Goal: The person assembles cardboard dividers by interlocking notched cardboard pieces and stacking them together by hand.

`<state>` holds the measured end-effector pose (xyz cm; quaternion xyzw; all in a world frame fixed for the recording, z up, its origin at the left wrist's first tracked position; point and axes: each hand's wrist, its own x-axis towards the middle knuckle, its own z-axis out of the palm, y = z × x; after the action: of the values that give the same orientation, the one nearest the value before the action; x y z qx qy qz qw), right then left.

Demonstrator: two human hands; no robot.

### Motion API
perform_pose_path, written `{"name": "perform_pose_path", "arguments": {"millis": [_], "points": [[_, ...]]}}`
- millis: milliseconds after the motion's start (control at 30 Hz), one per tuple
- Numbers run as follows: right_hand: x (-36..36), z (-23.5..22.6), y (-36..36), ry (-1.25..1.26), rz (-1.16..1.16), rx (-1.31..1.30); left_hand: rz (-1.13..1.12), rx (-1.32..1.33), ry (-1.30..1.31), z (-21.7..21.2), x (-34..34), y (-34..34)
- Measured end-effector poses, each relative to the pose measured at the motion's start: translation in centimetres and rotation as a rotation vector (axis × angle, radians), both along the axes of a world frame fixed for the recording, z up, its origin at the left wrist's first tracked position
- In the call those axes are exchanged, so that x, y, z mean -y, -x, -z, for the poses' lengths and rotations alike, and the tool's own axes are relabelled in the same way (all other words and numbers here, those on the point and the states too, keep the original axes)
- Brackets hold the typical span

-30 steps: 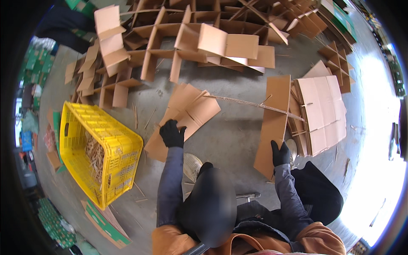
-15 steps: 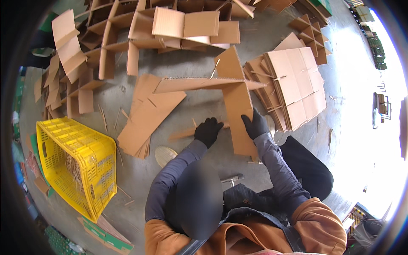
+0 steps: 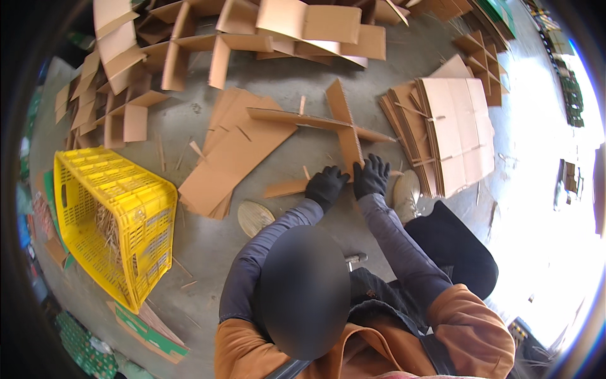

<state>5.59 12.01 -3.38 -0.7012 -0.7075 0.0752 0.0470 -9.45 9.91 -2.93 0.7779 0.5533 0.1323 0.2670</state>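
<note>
A cross-shaped cardboard divider (image 3: 344,129), made of two slotted strips, stands on edge on the floor in front of me. My right hand (image 3: 371,178), in a black glove, grips the near end of its lengthwise strip, thumb on the left side. My left hand (image 3: 326,188), also gloved, is at the same near end from the left. Its fingers are bent against the cardboard, and the fingertips are partly hidden. A loose cardboard strip (image 3: 283,188) lies just left of that hand.
Flat cardboard sheets (image 3: 221,167) lie to the left, and a stack of folded cardboard (image 3: 461,136) is at the right. Assembled divider grids (image 3: 189,47) spread along the far side. A yellow crate (image 3: 154,218) with scraps lies tipped on the left. A black seat-like pad (image 3: 457,252) is near my right arm.
The divider has been lowered and now stands upright on the floor. My left hand has moved right to its near end, beside my right hand. The whole view has shifted slightly.
</note>
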Motion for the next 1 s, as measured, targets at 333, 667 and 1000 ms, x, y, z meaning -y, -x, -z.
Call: {"name": "perform_pose_path", "arguments": {"millis": [333, 667, 1000], "points": [[0.9, -0.8, -4.7, 0.161, 0.064, 0.134, 0.182, 0.069, -0.026, 0.4, 3.0, 5.6], [-1.0, 0.4, -8.9, 0.213, -0.039, 0.239, -1.307, -0.38, -0.249, -0.4, 8.2, 31.4], [-5.2, -7.9, 0.8, -0.122, -0.267, -0.037, -0.7, -0.5, -0.016, 2.3, 3.5, 31.1]]}}
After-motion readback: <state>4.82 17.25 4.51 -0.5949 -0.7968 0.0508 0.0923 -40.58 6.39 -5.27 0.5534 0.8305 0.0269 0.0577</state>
